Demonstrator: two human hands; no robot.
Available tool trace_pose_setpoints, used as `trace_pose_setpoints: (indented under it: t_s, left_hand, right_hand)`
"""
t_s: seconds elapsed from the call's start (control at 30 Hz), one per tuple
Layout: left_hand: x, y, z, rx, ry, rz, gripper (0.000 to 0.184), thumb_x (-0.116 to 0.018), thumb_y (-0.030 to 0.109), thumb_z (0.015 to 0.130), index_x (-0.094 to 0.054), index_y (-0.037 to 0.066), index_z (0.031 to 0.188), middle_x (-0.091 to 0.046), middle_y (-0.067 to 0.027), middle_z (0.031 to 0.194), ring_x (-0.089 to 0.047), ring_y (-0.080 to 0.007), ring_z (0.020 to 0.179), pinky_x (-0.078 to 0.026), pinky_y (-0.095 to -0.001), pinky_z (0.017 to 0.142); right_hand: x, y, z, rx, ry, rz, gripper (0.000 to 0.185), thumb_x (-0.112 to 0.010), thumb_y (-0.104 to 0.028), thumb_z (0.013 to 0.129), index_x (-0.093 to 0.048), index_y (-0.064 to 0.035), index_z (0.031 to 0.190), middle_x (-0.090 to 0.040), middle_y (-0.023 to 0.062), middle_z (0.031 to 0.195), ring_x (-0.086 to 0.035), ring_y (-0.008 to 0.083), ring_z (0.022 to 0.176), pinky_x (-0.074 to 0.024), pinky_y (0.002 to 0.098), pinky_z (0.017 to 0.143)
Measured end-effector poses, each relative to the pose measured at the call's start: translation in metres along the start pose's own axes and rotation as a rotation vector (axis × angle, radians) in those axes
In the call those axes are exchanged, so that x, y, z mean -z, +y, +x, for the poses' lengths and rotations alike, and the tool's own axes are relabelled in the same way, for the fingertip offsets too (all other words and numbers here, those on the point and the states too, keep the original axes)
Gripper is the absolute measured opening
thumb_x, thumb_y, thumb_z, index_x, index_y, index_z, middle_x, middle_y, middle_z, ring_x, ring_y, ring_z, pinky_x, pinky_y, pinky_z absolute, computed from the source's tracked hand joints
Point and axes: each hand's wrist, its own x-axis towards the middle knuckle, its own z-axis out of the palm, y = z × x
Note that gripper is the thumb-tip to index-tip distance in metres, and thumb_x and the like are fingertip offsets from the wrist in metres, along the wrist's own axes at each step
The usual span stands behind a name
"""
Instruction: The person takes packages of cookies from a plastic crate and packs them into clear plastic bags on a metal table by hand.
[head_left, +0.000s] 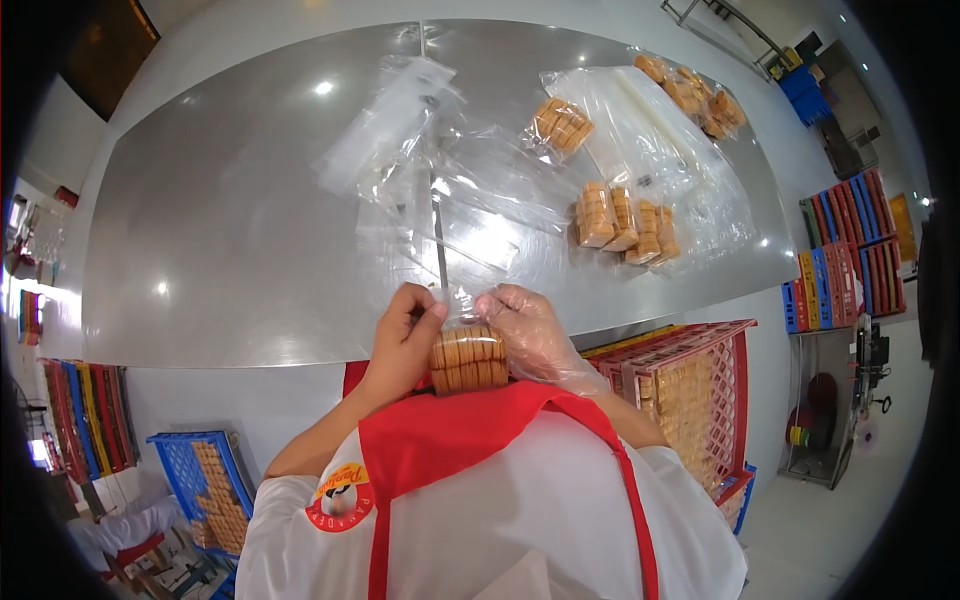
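Observation:
A clear plastic bag (461, 305) filled with stacked rows of golden-brown biscuits (469, 361) is close to my body at the table's near edge. My bare left hand (405, 335) pinches the left side of the bag's mouth between thumb and fingers. On the opposite side, my right hand (530, 330), in a thin clear plastic glove, has its fingers closed on the bag's right top edge. The biscuits sit upright below both hands, against the red apron (450, 445). Loose clear bags (395, 125) lie beyond my hands.
On the steel table (210, 230), filled biscuit packs (625, 222) stand at right beside a pile of flat bags (640, 125). More packs (690, 95) lie at the far right. A red crate (700, 400) of biscuits is by my right side, a blue crate (205, 485) at left.

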Motion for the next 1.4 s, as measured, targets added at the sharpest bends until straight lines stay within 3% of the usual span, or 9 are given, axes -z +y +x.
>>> trace_pose_setpoints:
  t_s: [0.33, 0.43, 0.53, 0.63, 0.73, 0.83, 0.93, 1.23, 1.4]
  left_hand:
    - [0.034, 0.002, -0.005, 0.439, -0.293, -0.119, 0.025, -0.048, 0.010, 0.098, -0.066, 0.001, 0.113, -0.066, -0.0113, 0.107, -0.062, -0.0177, 0.093, -0.049, -0.0295, 0.088]
    - [0.035, 0.018, -0.007, 0.113, -0.371, 0.337, 0.030, -0.046, 0.021, 0.102, -0.066, -0.001, 0.109, -0.065, -0.0121, 0.104, -0.062, -0.0217, 0.095, -0.048, -0.0326, 0.091]
    - [0.043, 0.023, -0.010, 0.309, -0.455, 0.640, 0.039, -0.047, 0.032, 0.104, -0.065, -0.002, 0.110, -0.063, -0.0149, 0.107, -0.061, -0.0248, 0.098, -0.047, -0.0345, 0.093]
    - [0.048, 0.017, -0.014, -0.129, -0.458, 0.676, 0.043, -0.057, 0.036, 0.099, -0.064, -0.004, 0.112, -0.058, -0.0216, 0.108, -0.059, -0.0328, 0.102, -0.048, -0.0371, 0.091]
    - [0.029, 0.047, -0.013, -0.286, -0.112, 0.536, 0.042, -0.066, 0.033, 0.093, -0.060, -0.001, 0.118, -0.058, -0.0190, 0.114, -0.060, -0.0318, 0.102, -0.048, -0.0384, 0.091]
    - [0.028, 0.051, -0.010, -0.234, -0.661, 0.757, 0.053, -0.075, 0.032, 0.085, -0.058, 0.000, 0.123, -0.060, -0.0195, 0.114, -0.061, -0.0337, 0.104, -0.050, -0.0392, 0.090]
    - [0.027, 0.047, -0.009, -0.156, -0.676, 0.837, 0.061, -0.080, 0.033, 0.080, -0.057, 0.000, 0.125, -0.062, -0.0197, 0.114, -0.063, -0.0340, 0.105, -0.051, -0.0391, 0.090]
    - [-0.005, 0.033, 0.013, 0.267, -0.402, -0.073, 0.059, -0.073, 0.033, 0.089, -0.054, -0.008, 0.128, -0.066, -0.0117, 0.112, -0.064, -0.0147, 0.096, -0.053, -0.0296, 0.084]
    - [-0.053, 0.003, 0.033, 0.027, -0.446, 0.117, 0.053, -0.060, 0.041, 0.098, -0.057, -0.006, 0.122, -0.067, -0.0166, 0.109, -0.066, -0.0269, 0.092, -0.052, -0.0364, 0.081]
  right_hand:
    - [0.002, -0.009, -0.005, -0.183, -0.120, -0.192, 0.021, -0.054, -0.014, 0.095, -0.064, 0.0020, 0.102, -0.066, 0.0100, 0.096, -0.061, 0.0151, 0.089, -0.0502, 0.0274, 0.079]
    - [0.002, -0.011, -0.010, -0.162, -0.147, -0.230, 0.029, -0.053, -0.022, 0.096, -0.065, 0.0032, 0.103, -0.066, 0.0111, 0.101, -0.061, 0.0169, 0.094, -0.0487, 0.0294, 0.084]
    - [0.006, -0.018, -0.022, -0.049, -0.250, -0.331, 0.036, -0.053, -0.030, 0.096, -0.064, 0.0040, 0.105, -0.064, 0.0128, 0.106, -0.059, 0.0192, 0.099, -0.0465, 0.0312, 0.091]
    - [0.009, -0.016, -0.030, 0.047, -0.311, -0.468, 0.042, -0.054, -0.035, 0.097, -0.063, 0.0046, 0.107, -0.063, 0.0140, 0.108, -0.059, 0.0200, 0.102, -0.0452, 0.0318, 0.093]
    - [0.008, -0.018, -0.032, -0.146, -0.238, -0.317, 0.043, -0.055, -0.036, 0.098, -0.061, 0.0050, 0.111, -0.064, 0.0139, 0.108, -0.059, 0.0193, 0.102, -0.0463, 0.0321, 0.093]
    - [0.013, -0.001, -0.029, -0.183, -0.248, -0.064, 0.044, -0.056, -0.037, 0.099, -0.059, 0.0037, 0.116, -0.063, 0.0135, 0.110, -0.059, 0.0185, 0.103, -0.0480, 0.0331, 0.092]
    - [0.010, -0.001, -0.032, -0.161, -0.264, -0.004, 0.047, -0.056, -0.040, 0.100, -0.057, 0.0017, 0.121, -0.062, 0.0131, 0.114, -0.059, 0.0180, 0.107, -0.0487, 0.0336, 0.094]
    - [0.016, -0.002, -0.020, 0.272, -0.361, 0.334, 0.108, -0.070, -0.070, 0.076, -0.025, -0.0098, 0.153, -0.038, 0.0152, 0.149, -0.045, 0.0281, 0.135, -0.0440, 0.0442, 0.108]
    - [0.023, 0.000, -0.021, 0.451, -0.145, 0.461, 0.088, -0.072, -0.049, 0.083, -0.028, -0.0178, 0.153, -0.047, 0.0163, 0.141, -0.051, 0.0287, 0.129, -0.0479, 0.0462, 0.105]
